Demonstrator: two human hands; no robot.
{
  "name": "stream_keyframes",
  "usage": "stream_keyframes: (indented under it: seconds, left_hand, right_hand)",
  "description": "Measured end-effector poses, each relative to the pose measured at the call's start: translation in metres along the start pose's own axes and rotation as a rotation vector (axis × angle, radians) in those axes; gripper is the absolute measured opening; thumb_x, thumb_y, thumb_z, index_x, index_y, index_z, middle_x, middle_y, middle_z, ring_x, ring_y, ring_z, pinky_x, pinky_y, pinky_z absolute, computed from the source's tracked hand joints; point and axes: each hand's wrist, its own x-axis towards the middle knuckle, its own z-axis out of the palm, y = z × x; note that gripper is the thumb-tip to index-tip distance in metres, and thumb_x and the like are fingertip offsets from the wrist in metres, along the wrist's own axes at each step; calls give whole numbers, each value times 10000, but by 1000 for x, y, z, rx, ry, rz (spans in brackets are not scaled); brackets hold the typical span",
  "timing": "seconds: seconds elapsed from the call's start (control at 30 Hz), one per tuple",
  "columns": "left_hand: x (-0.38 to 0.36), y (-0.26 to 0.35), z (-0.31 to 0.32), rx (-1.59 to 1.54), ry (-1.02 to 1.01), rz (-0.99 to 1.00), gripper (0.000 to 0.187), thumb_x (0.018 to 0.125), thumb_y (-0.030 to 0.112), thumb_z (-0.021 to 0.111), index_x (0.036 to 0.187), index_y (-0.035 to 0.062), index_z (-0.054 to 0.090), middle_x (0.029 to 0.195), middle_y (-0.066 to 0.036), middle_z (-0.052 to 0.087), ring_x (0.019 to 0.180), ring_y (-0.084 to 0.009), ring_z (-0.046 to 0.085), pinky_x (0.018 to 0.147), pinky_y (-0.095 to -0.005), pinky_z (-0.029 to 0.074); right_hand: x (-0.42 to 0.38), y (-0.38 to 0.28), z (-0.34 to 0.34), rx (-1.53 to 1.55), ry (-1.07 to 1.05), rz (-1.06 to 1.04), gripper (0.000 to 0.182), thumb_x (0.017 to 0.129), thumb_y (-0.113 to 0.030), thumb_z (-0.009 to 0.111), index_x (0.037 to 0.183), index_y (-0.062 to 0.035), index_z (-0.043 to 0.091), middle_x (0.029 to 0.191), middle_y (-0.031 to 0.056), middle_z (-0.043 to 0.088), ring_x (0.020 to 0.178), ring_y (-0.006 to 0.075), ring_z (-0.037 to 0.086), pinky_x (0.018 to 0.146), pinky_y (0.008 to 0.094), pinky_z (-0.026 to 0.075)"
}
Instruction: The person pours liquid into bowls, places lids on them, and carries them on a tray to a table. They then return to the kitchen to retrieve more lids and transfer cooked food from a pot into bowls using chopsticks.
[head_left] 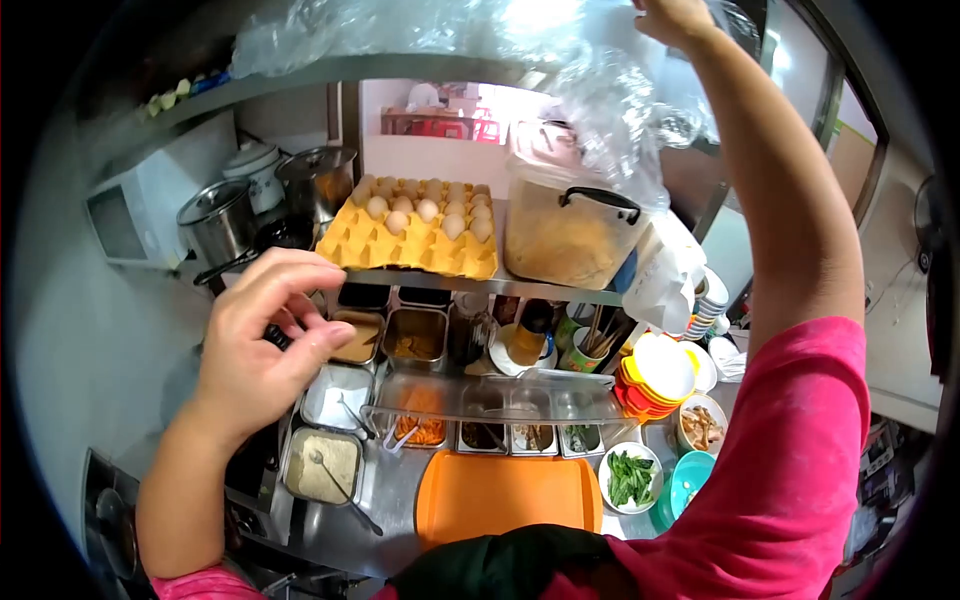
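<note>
A steel counter [396,500] spans the foot of a tight kitchen, an upper shelf [400,68] crossing above it. Clear plastic bags [610,110] lie along that shelf, their bulk running side to side, with one loose length hanging down over the shelf's edge in front of a lidded tub [565,235]. On the counter sits an orange tray [505,500], directly before the person; beyond it, on a middle shelf [560,290], an egg tray [400,262] stands just left of the tub.

The right hand [675,20] is at the bags' right end and by far the nearer of the two — the bags stretch leftward from it and drop below it. Its arm reaches up and forward, elbow slightly bent, pink sleeve [800,440] at the shoulder. The fingers are cut by the top of the view, so their grip, and whether they have hold of plastic, cannot be told.

The left hand [255,335] hangs well below the bags, near the egg tray's left corner, wrist up, fingers loosely curled — thumb apart from the fingertips, nothing clearly held. A small dark patch [277,337] between its fingers cannot be made out. Eggs [427,210] fill the tray's far rows.
</note>
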Motion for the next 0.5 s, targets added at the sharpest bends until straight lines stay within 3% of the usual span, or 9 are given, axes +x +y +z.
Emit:
stream_keyframes:
  seconds: [0.07,0.13,0.2,0.27,0.37,0.5]
  left_hand:
    - [-12,-6,-13,41,48,-29,286,643,1,645,917,22,565,937,-59,548,609,-70,516,537,-180,390]
    - [-25,-8,-25,40,81,-92,269,653,10,637,913,17,564,938,-59,545,620,-69,506,550,-181,386]
    - [-40,-13,-38,81,148,-131,259,665,19,627,915,13,561,939,-57,542,645,-67,489,574,-184,384]
    - [-56,-17,-51,85,170,-169,257,676,18,607,927,8,553,965,-61,533,666,-64,471,593,-183,379]
    - [-79,-30,-67,53,257,-276,230,721,44,590,943,4,545,995,-66,519,664,-67,461,600,-193,394]
    - [-105,-45,-79,-37,354,-406,194,796,99,552,961,-1,533,998,-77,509,655,-72,458,603,-208,420]
  right_hand:
    - [-3,-18,-21,102,-134,128,203,627,-149,556,792,-32,579,778,164,600,766,316,585,682,399,464]
    - [8,-4,3,-55,75,24,210,629,-158,557,783,-20,586,789,170,601,776,315,589,698,399,467]
    - [13,-8,0,-21,32,186,227,644,-177,562,797,-13,597,827,176,604,809,322,585,718,396,462]
    - [14,5,16,-21,218,173,274,668,-224,572,845,-15,592,840,186,602,810,336,581,710,398,461]
    - [7,6,14,100,268,130,311,698,-259,575,880,-7,570,825,208,595,796,353,576,685,412,460]
    - [25,30,31,155,58,146,323,719,-267,571,903,-1,552,799,225,587,784,360,574,661,425,456]
